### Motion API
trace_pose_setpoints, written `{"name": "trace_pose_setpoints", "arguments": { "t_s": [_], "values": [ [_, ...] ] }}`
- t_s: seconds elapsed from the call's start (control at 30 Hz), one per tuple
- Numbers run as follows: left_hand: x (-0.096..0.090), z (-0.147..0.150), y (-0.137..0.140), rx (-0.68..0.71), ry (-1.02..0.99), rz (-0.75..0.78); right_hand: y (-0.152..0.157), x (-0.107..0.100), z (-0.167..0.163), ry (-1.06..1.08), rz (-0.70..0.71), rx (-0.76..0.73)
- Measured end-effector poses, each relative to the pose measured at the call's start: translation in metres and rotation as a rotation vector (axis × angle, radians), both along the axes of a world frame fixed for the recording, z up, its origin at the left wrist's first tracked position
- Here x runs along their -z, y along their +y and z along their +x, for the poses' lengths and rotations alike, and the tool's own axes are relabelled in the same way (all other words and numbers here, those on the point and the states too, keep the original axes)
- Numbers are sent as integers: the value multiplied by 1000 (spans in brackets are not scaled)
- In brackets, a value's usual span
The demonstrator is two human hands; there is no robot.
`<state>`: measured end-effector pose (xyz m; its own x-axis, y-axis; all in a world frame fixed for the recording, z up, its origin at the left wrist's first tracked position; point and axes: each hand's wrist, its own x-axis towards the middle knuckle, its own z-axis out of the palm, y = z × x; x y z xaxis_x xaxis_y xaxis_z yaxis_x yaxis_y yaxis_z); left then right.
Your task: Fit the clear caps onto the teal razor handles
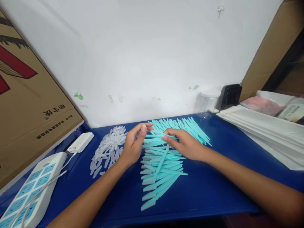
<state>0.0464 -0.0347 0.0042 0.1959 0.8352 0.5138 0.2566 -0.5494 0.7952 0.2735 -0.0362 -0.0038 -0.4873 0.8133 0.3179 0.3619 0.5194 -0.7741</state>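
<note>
Two bare hands meet over teal sticks at a blue table (114,202) set against a white wall (147,57). The right hand (184,142) clamps its thumb and forefinger on a teal stick (155,136), which lies crosswise between the hands, above the near pile. The left hand (134,142) curls at the other end, thumb raised beside the fingers; whether it grips anything cannot be told.

Below the hands, the near pile (163,172) fans toward the table's front edge, most sticks lying side by side, a few slanting across the others. Behind the right hand, the far pile (193,129) spreads near the wall. White slips (110,147) lie in a loose heap just left of the left hand.

At far left, a power strip (35,190) and a small white box (81,142) sit before a printed carton (35,104), a cable (51,180) crossing the strip. At right, a lidded clear jar (207,104) stands near a black object (231,96) and a stack of white sheets (263,136).
</note>
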Motion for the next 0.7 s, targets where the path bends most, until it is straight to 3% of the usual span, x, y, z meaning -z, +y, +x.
{"name": "trace_pose_setpoints", "arguments": {
  "t_s": [0.27,0.7],
  "values": [
    [11,6,-4,39,-125,-68,-1,1,-1,24,-59,-53],
    [7,10,-6,21,-284,-106,-1,1,-1,136,-201,-22]
  ]
}}
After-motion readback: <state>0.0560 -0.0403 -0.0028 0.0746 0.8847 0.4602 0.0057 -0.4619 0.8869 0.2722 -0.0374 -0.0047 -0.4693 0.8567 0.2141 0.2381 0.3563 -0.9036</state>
